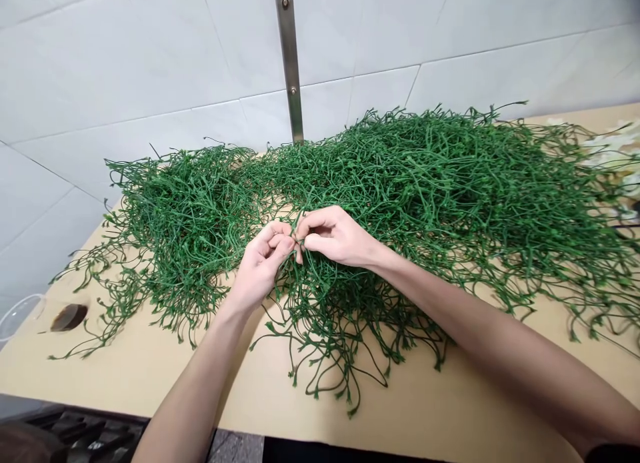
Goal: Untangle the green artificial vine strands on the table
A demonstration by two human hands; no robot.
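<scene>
Green plastic stems [440, 183]: thin, wiry, branching, ends tipped with small nubs; probably artificial foliage. Loose tangled heap across the tan tabletop [150, 376] from nine o'clock to three o'clock, deepest near one o'clock. One stem cluster [330, 330] fans out toward six o'clock, its upper end pinched at centre between left hand [260, 263] and right hand [337, 236].

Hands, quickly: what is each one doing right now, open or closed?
Left hand: closed, fingertips pinching the green stems.
Right hand: closed, pinching the same green stems.

Both hands' grip [299, 240] on green stems [425, 183]
</scene>
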